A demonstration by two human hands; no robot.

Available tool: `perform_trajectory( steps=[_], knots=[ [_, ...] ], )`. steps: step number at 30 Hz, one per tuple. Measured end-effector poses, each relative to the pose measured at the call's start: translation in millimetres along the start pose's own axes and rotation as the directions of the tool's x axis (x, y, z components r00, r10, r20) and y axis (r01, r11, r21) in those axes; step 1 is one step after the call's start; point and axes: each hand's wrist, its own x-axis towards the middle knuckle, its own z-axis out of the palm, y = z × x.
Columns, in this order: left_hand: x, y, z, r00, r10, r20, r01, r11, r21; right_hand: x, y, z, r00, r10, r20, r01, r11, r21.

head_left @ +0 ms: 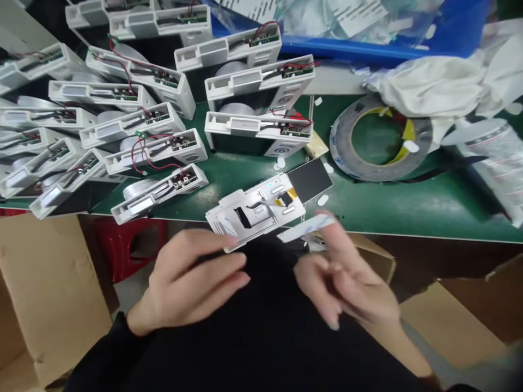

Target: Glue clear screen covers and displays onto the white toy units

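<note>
L hand (192,283) pinches white panel (261,209) at desk's (408,207) front edge; R hand (347,283) holds peeled strip (306,227), blurry. Panel's overhanging, weak grip may drop it.

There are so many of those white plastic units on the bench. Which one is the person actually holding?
The flat white unit with the black panel at the bench's front edge. The left hand grips its near end; the others lie stacked farther back, untouched.

Left hand (192,283) grips the near corner of a white module (261,209) at the green mat's (408,209) near edge. Right hand (351,288), blurred, pinches a white strip (304,227) just right of the module. Tape roll (378,142) lies beyond-right.
</note>
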Motion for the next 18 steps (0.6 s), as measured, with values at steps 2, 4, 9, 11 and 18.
perform_trajectory(
  steps=[2, 4, 9, 11, 18],
  knots=[
    [-11, -12, 6.7, 0.996, -0.056, -0.071, 0.063, 0.994, 0.091, 1, 13, 1, 0.998, 0.050, 0.046, -0.049, 0.999, -0.011],
    [-17, -20, 16.8, 0.996, -0.085, -0.039, 0.089, 0.992, 0.095, 0, 23, 2, 0.992, 0.093, 0.081, -0.091, 0.995, -0.028],
    [-20, -28, 34.8, 0.999, -0.048, -0.009, 0.048, 0.999, 0.006, 2, 35, 2, 0.988, 0.119, 0.095, -0.111, 0.990, -0.090],
    [-20, -28, 36.8, 0.998, -0.057, -0.033, 0.057, 0.998, -0.003, 4, 36, 2, 0.989, 0.102, 0.104, -0.091, 0.990, -0.110],
    [-23, -25, 37.7, 0.993, -0.112, -0.028, 0.111, 0.994, -0.020, 10, 37, 1, 0.991, 0.077, 0.109, -0.059, 0.986, -0.156]
  ],
)
